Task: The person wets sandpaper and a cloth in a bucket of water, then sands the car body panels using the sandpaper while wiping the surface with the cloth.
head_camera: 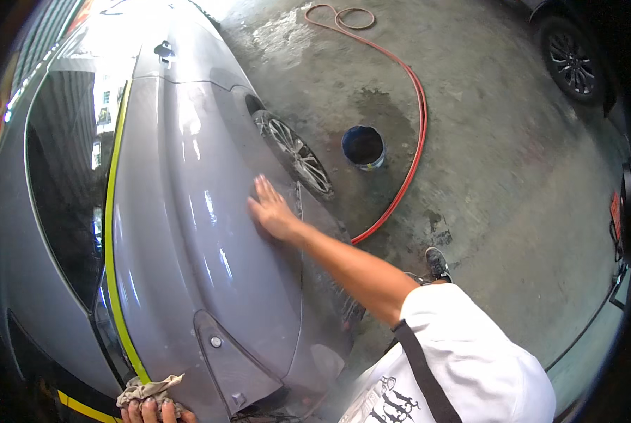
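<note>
My right hand point(273, 210) lies flat, palm down, on the grey rear quarter panel point(188, 238) of a car, near the rear wheel arch. Its thumb stands apart from the fingers, and nothing shows in it. At the lower left edge, my left hand point(155, 412) holds a crumpled beige cloth point(150, 390) against the car, only its fingers in view. The cloth is at the lower end of a yellow-green strip of masking tape point(111, 211) beside the dark glass point(64, 174). A recess point(233, 359) in the body lies right of the cloth.
The car's rear wheel point(297, 153) is beyond my right hand. On the concrete floor stand a bucket point(364, 147) and a looped red hose point(418, 106). My shoe point(438, 263) is beside the car. Another vehicle's wheel point(572, 61) shows at the upper right.
</note>
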`<action>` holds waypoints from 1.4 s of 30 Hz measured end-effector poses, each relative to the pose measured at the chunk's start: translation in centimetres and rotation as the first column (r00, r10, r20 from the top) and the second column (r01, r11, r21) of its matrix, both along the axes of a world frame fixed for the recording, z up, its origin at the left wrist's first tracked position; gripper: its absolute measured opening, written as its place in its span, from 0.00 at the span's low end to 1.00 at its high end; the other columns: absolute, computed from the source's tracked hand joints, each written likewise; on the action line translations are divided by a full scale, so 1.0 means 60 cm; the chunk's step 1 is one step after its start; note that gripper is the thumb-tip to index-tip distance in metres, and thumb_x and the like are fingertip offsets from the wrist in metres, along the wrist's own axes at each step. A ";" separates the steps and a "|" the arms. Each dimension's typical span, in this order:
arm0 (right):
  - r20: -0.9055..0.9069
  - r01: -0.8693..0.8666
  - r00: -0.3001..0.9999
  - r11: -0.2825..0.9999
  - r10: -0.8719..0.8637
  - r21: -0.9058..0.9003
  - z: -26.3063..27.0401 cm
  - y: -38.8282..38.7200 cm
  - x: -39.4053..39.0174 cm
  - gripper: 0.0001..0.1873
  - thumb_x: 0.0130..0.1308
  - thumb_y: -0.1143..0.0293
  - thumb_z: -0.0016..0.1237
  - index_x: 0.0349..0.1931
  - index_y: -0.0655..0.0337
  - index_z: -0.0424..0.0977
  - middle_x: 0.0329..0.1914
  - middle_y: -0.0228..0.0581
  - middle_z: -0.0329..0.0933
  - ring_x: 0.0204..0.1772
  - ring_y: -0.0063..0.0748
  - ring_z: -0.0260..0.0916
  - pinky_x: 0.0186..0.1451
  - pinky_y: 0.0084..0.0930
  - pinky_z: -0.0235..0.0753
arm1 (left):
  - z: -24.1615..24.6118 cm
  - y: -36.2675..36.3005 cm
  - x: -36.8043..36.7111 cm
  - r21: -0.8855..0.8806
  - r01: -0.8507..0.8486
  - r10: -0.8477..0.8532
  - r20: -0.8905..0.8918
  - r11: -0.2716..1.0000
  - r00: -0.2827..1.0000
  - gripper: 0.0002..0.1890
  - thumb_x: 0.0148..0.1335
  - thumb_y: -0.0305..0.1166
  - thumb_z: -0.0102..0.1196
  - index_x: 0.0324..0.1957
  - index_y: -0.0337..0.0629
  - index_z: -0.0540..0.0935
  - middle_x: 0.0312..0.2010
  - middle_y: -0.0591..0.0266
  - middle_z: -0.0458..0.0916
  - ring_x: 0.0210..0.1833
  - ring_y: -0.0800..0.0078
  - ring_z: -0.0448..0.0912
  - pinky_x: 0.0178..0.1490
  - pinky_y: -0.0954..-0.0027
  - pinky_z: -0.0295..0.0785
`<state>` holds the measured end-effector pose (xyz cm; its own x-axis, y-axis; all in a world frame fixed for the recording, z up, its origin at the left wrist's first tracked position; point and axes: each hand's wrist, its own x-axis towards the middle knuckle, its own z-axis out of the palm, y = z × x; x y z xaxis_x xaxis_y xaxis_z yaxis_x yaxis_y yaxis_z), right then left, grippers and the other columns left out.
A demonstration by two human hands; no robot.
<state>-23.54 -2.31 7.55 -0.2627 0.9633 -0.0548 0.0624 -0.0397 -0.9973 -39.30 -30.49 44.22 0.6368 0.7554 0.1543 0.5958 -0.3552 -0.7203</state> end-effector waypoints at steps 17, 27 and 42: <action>0.144 -0.177 0.982 0.832 0.119 0.525 0.105 -0.319 0.039 0.41 0.72 0.49 0.34 0.76 0.68 0.43 0.82 0.54 0.38 0.84 0.49 0.32 0.82 0.44 0.34 | -0.006 -0.049 -0.062 -0.020 -0.150 0.148 -0.083 0.988 0.985 0.15 0.60 0.38 0.45 0.49 0.49 0.72 0.54 0.55 0.68 0.65 0.47 0.64 0.67 0.28 0.55; 0.194 -0.171 0.978 0.848 0.083 0.501 0.162 -0.098 -0.030 0.36 0.70 0.60 0.35 0.74 0.71 0.49 0.80 0.57 0.43 0.83 0.51 0.37 0.82 0.44 0.36 | -0.013 -0.042 -0.053 -0.053 -0.142 0.141 -0.012 0.988 0.990 0.19 0.54 0.37 0.49 0.51 0.52 0.72 0.57 0.57 0.68 0.66 0.49 0.64 0.67 0.33 0.56; 0.122 -0.145 0.988 0.845 0.096 0.515 0.182 -0.073 -0.018 0.34 0.68 0.65 0.34 0.73 0.68 0.52 0.80 0.57 0.45 0.83 0.51 0.39 0.82 0.42 0.37 | -0.015 -0.024 -0.033 -0.013 -0.068 0.069 0.029 0.998 0.997 0.20 0.49 0.37 0.51 0.49 0.56 0.74 0.52 0.59 0.69 0.64 0.53 0.64 0.67 0.37 0.55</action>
